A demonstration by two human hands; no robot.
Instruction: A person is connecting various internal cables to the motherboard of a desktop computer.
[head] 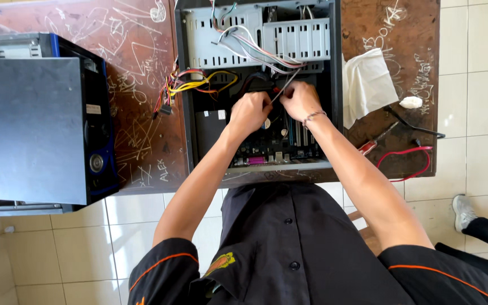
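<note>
An open computer case (pixel 337 85) lies on its side on the brown desk, its motherboard (pixel 289 148) facing up. Both my hands are inside it, over the board. My right hand (pixel 299 100) grips a thin screwdriver (pixel 284 87) with a red handle, its shaft slanting up to the right. My left hand (pixel 251 110) is curled right beside it, fingers bent down onto the board; what it holds is hidden. Loose wire bundles (pixel 199 85) in yellow, red and black spill over the case's left wall.
A second closed computer tower (pixel 29 130), black with blue trim, lies at the left. On the scratched desk (pixel 142 101) to the right are a white cloth (pixel 368 85), a small white lump (pixel 411 102), a red cable (pixel 413 164) and a black cable. Another person's shoe (pixel 463 212) rests on the tiled floor.
</note>
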